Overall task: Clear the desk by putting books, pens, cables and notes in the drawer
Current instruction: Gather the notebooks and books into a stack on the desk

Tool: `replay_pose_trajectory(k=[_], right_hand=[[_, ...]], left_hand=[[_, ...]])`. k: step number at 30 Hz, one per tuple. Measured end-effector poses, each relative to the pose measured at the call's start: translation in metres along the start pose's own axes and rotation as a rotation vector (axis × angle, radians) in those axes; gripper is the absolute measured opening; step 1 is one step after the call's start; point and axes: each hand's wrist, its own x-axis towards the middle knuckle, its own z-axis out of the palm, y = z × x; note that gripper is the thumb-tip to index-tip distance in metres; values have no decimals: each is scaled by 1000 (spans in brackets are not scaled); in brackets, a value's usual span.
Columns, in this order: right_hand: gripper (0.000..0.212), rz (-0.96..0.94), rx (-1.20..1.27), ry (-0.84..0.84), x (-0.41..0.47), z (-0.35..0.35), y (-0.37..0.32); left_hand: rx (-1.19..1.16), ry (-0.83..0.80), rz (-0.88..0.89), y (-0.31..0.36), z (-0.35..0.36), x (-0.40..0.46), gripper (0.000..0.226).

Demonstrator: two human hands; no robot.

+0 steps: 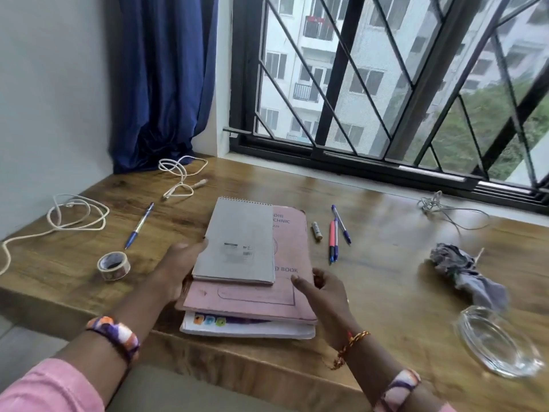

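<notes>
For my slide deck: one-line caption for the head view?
Both hands gather a stack of books on a cluttered desk.

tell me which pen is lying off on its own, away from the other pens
The blue pen left of the book stack, between the cables and the tape roll. The other pens lie together right of the books.

A wooden desk (pixel 371 203) carries a stack of books (pixel 246 281) at its front edge, white cables (pixel 77 215) on the left, a tape roll (pixel 113 265), pens (pixel 337 233), a crumpled cloth (pixel 463 272) and a glass dish (pixel 499 343) on the right
</notes>
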Motion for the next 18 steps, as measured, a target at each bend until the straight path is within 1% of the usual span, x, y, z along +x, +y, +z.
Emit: replay_pose_trajectory(k=[2, 3, 5, 7, 9, 11, 12, 13, 14, 15, 16, 17, 18], right_hand=[[12, 50, 88, -36, -8, -5, -3], [11, 73, 125, -50, -13, -6, -6], [16, 111, 179, -67, -25, -7, -9], [18, 133, 225, -67, -37, -10, -12], [20, 144, 280, -57, -54, -18, -16], [25, 111, 314, -59, -69, -29, -20], [28, 83, 335, -52, -77, -36, -23], [31, 58, 356, -44, -83, -43, -25], [33, 31, 382, -35, -89, -51, -28], [33, 0, 413, -29, -98, -61, -32], [32, -25, 442, -35, -106, -72, -37], [30, -49, 469, -42, -114, -86, -40], [30, -73, 490, -52, -122, -100, -43]], left_hand=[[-120, -82, -87, 9, -6, -10, 36], [-178, -144, -108, 12, -9, -14, 38], [-232, -262, -135, 14, -14, -25, 43], [-264, -356, -173, 10, -16, -39, 53], [-291, -441, -186, 4, -18, -52, 54], [-319, -478, -169, 4, -17, -68, 45], [-333, -498, -146, 4, -15, -76, 46], [-359, -528, -106, 5, -13, -83, 53], [-389, -560, -49, 7, -9, -90, 65], [-409, -585, 5, 10, -3, -98, 77], [-416, -595, 44, 14, 5, -105, 83], [-408, -607, 67, 20, 16, -115, 80], [-413, -626, 92, 25, 27, -125, 65]])
